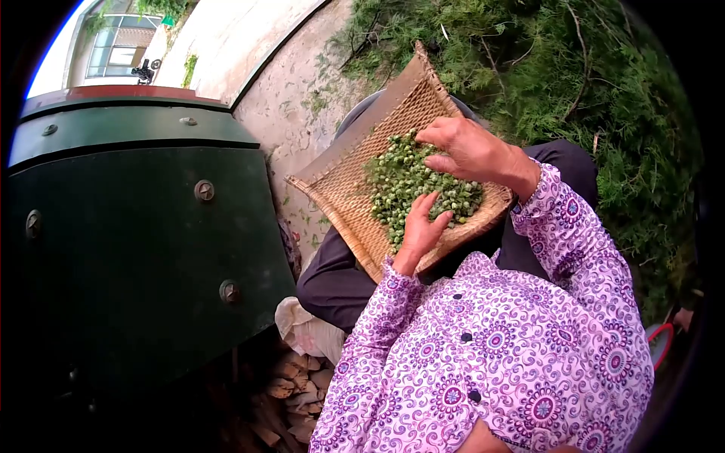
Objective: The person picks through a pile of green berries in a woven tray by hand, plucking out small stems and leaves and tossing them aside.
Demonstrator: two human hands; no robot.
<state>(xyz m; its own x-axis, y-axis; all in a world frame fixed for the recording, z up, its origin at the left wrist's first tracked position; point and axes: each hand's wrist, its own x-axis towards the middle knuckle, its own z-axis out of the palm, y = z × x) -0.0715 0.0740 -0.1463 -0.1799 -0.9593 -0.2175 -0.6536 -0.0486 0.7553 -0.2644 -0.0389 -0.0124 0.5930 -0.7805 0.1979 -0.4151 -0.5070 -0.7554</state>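
Observation:
A woven basket tray (332,192) rests tilted across the person's lap, with a heap of small green cones or berries (408,170) spread over its middle and near side. My left hand (423,226) lies at the near edge of the heap, thumb and fingers apart, touching the green pieces. Over the heap's upper right part is my right hand (472,151), its thumb and index finger apart; its other fingers curl under, and nothing can be made out in it.
A dark green metal panel (136,226) with star studs stands at the left. Cut evergreen branches (604,98) pile up at the right. Split firewood (302,392) and a pale sack (310,332) lie low at the left. A red-rimmed object (661,343) is at the right edge.

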